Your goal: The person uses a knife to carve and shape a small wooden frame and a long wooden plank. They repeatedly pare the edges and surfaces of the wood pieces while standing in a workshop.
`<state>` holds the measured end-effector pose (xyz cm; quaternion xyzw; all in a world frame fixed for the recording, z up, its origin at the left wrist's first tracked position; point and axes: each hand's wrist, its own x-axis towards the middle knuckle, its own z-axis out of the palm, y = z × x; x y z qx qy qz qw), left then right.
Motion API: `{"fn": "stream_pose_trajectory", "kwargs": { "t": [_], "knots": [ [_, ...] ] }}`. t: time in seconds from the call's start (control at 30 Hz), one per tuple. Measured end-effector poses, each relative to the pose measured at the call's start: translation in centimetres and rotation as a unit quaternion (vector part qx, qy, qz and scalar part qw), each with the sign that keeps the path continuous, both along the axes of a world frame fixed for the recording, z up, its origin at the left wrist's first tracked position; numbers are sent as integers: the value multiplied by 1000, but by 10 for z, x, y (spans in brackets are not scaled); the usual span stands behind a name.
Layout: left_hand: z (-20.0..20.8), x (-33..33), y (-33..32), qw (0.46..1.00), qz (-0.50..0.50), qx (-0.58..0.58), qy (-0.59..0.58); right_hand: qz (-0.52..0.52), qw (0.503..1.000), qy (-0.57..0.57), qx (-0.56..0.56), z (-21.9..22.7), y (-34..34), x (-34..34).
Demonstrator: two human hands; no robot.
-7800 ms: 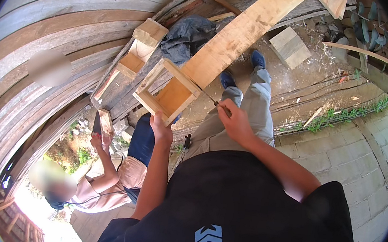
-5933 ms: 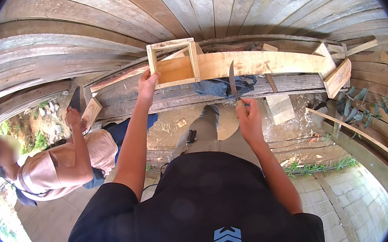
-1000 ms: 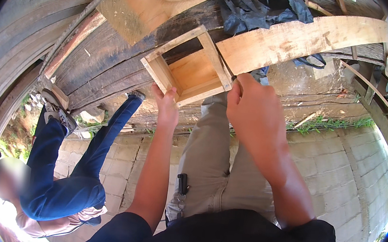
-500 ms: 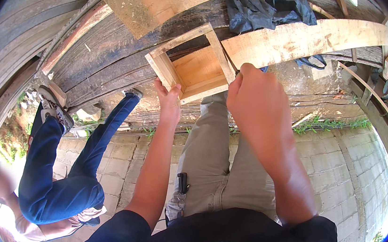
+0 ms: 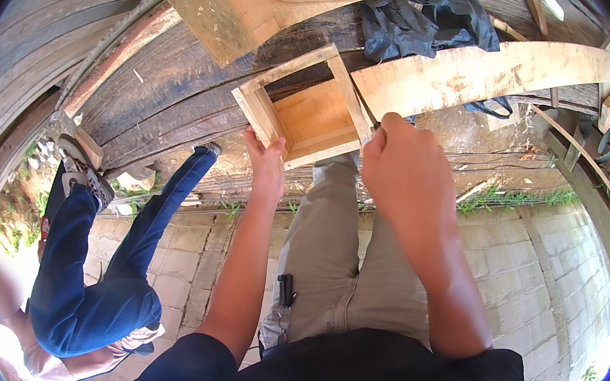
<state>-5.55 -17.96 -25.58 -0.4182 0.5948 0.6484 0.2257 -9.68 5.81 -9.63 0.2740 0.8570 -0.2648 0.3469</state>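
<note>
A small open wooden frame box (image 5: pixel 303 151) is tilted over the edge of the dark plank bench, with a pale brown panel (image 5: pixel 316 117) showing inside it. My left hand (image 5: pixel 266 163) grips its lower left corner, thumb over the near rim and fingers round the outer side. My right hand (image 5: pixel 408 168) is closed in a fist at the box's right corner. From that fist a thin dark-bladed tool (image 5: pixel 363 103) runs up along the box's right outer side. Its handle is hidden in my fingers, and I cannot tell its exact kind.
Behind the box lie a black plastic bag (image 5: pixel 419 28), a long pale board (image 5: pixel 496 71) and a wide plywood sheet (image 5: pixel 219 14) on the weathered bench (image 5: pixel 166 94). To the left a person in dark blue trousers (image 5: pixel 95 310) sits close by. Paving blocks (image 5: pixel 513 264) cover the ground.
My right hand has shifted slightly down and right, drawing the tool along the box's side; more of the blade shows. My left hand keeps its grip. The view has shifted a little.
</note>
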Motion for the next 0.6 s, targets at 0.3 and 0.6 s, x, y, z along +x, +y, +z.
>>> {"fn": "stream_pose_trajectory", "kwargs": {
  "t": [0.3,0.6],
  "knots": [
    [6,-1,3,1000,2,-6,1,-1,1000,14,-25,1,9,2],
    [0,2,-1,999,-10,16,36,43,999,10,-8,7,-16,-20]
  ]
}}
